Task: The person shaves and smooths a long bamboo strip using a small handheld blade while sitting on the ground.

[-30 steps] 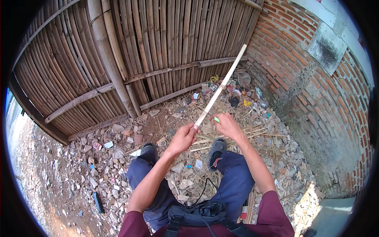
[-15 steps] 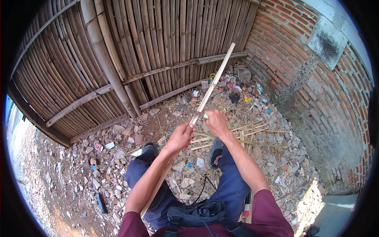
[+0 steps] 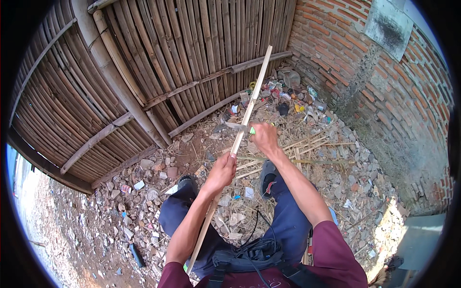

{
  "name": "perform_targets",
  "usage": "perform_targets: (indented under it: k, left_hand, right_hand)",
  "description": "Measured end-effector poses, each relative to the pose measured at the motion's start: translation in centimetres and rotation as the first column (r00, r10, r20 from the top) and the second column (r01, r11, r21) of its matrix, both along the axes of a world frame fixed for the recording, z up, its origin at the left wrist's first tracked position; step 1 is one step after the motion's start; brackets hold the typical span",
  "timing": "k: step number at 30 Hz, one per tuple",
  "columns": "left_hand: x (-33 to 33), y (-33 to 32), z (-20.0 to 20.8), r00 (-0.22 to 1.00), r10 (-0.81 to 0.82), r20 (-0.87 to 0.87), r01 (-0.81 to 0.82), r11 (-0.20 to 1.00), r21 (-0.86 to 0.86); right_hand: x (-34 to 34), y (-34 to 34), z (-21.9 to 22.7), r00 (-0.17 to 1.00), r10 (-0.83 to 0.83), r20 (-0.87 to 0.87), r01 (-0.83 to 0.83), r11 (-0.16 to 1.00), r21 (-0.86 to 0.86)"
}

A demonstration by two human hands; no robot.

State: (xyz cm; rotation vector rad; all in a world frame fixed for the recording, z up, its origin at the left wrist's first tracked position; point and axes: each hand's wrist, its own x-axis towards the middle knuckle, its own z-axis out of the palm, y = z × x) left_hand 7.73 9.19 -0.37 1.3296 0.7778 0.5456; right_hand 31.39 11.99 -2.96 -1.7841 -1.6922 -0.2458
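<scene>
A long pale strip of split bamboo (image 3: pixel 249 108) slants from beside my lap up toward the fence. My left hand (image 3: pixel 222 172) is closed around its middle, and the lower part runs under my left forearm. Just beyond that grip, my right hand (image 3: pixel 264 139) is closed on the bright green handle of a knife (image 3: pixel 236 126). The knife's blade lies across the strip and points left. Whether the edge bites into the bamboo cannot be made out.
Ahead stands a bamboo fence (image 3: pixel 192 53); a brick wall (image 3: pixel 331 53) rises at the right. Cut bamboo strips (image 3: pixel 307 144) lie on rubble beyond my right foot. Litter (image 3: pixel 283 96) gathers in the far corner. A black pouch with cords (image 3: pixel 249 257) rests at my lap.
My right hand and the knife have moved a little farther up the strip, away from my left hand. The strip stands slightly steeper, and the whole view has shifted.
</scene>
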Motion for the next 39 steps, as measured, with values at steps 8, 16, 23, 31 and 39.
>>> perform_targets:
  k: [8,16,23,31,39]
  left_hand:
    - [-2.8,-3.2,1.4,0.998,-0.058,-0.025,0.054,0.990,-0.131]
    - [-2.3,-2.0,2.5,0.986,-0.163,-0.033,0.154,0.972,-0.179]
    - [-3.5,-1.8,2.7,0.992,-0.125,-0.013,0.121,0.979,-0.162]
    - [-2.6,-0.7,3.4,0.971,-0.229,-0.066,0.219,0.967,-0.132]
    - [1.5,1.8,2.2,0.998,-0.048,0.048,0.047,0.999,0.017]
  right_hand:
    - [3.2,0.6,1.1,0.981,-0.184,-0.061,0.180,0.982,-0.063]
    - [5.0,1.3,-1.1,0.540,0.208,-0.815,-0.319,0.947,0.030]
    - [1.7,-2.4,4.7,0.098,0.128,-0.987,-0.449,0.891,0.071]
    - [0.7,-2.8,5.1,0.244,0.170,-0.955,-0.338,0.938,0.080]
    - [0.1,-2.2,3.9,0.561,0.219,-0.798,-0.377,0.926,-0.011]
